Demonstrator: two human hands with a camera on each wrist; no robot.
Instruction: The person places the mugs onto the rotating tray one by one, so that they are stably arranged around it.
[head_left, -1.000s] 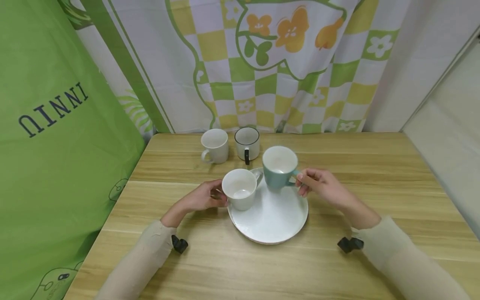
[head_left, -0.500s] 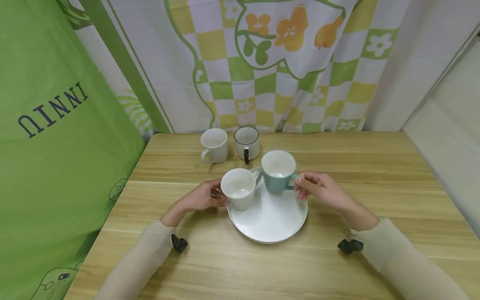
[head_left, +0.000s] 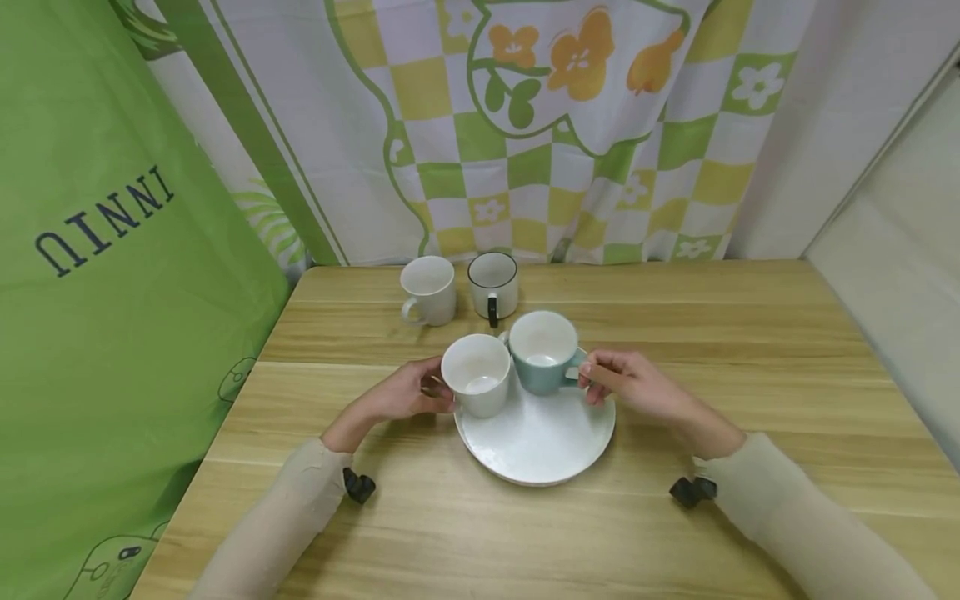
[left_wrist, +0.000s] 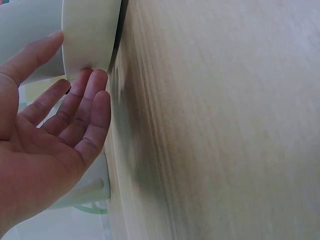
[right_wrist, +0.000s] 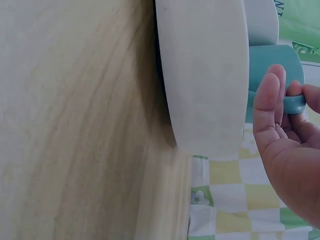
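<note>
We noted the right hand (head_left: pixel 628 383) pinching the handle (right_wrist: pixel 295 104) of the teal mug (head_left: pixel 542 377), upright over the round white tray (head_left: pixel 536 446) (base contact hidden from us), beside a white mug (head_left: pixel 477 393). The left hand's (head_left: pixel 405 392) fingers (left_wrist: pixel 100 115) were loosely bent, partly spread, at the tray's edge.

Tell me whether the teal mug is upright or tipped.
Upright: in the head view, the teal mug opens upward over the round white stand, and the right hand pinches its handle.
</note>
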